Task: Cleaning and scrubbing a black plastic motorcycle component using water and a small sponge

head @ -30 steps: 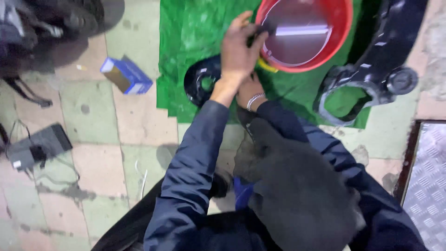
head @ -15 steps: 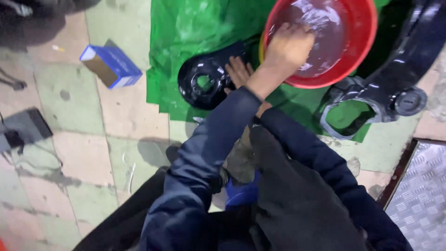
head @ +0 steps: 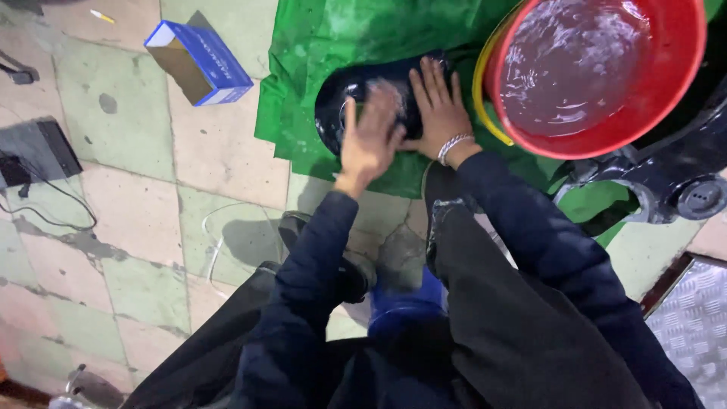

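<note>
**Both hands flat on the black part, basin far right**

Near: your knees and dark sleeves fill the lower view. Your left hand, blurred, lies open-palmed on the glossy black part; your right hand presses flat just beside it, fingers spread, nothing gripped. The part sits on the green sheet, left of the red basin. Its shape is mostly hidden under your hands.
</note>
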